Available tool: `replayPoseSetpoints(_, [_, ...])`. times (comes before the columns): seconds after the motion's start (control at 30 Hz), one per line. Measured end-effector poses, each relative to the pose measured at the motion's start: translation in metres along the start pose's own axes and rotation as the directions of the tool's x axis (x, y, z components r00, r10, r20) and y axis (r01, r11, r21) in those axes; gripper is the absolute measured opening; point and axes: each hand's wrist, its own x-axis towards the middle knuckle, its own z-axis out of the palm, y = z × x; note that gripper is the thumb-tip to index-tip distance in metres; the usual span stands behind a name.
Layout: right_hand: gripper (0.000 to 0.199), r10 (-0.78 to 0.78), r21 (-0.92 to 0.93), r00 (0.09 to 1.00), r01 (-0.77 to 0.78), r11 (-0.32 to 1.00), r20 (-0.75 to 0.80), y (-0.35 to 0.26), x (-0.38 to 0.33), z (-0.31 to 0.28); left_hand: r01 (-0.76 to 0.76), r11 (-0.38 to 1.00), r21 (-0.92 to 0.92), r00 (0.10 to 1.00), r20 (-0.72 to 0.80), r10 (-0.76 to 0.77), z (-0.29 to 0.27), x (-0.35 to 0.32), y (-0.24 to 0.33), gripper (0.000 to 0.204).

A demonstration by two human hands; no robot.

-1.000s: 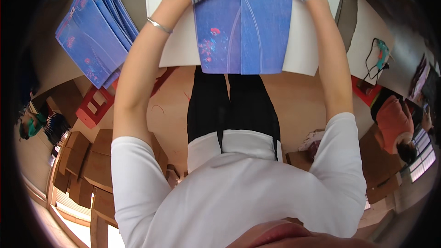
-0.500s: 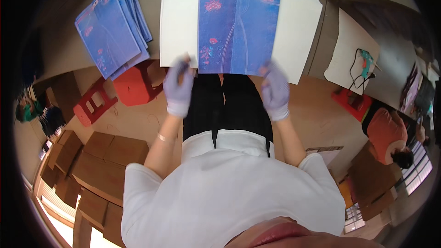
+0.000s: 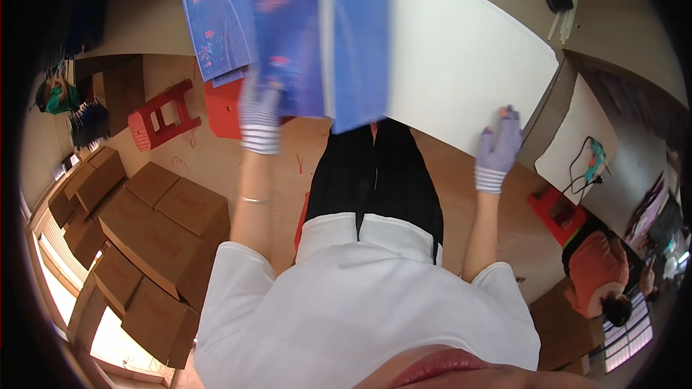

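The left hand (image 3: 261, 112) is gripping the blurred blue folded sheet (image 3: 317, 36) above the white desk (image 3: 461, 65) while the right hand (image 3: 499, 145) is resting open at its edge, so the one-handed grip risks dropping it.

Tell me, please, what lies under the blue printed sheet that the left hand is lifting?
Under the blue printed sheet lies a white board, bare at right. The left hand holds the sheet; whatever lies beneath it is covered.

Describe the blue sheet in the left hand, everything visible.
The blue sheet looks like thin printed card or paper, deep blue with small red flower-like motifs, folded so a pale edge runs down its middle. Motion-blurred, it is held up over the white board. The gloved left hand grips its lower left edge; the right hand is off it, at the board's edge.
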Motion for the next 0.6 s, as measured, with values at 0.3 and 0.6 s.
replayPoseSetpoints(0.3, [0.059, 0.195, -0.062, 0.972, -0.204, 0.977, -0.130, 0.067, 0.025, 0.012, -0.004, 0.876, 0.482, 0.939, -0.300, 0.169, -0.145, 0.131, 0.013, 0.043])
replayPoseSetpoints(0.6, [0.055, 0.207, -0.209, 0.968, -0.234, 0.949, -0.143, 0.049, 0.023, 0.010, -0.749, 0.160, 0.643, 0.652, 0.670, 0.355, 0.119, -0.021, 0.017, 0.053])
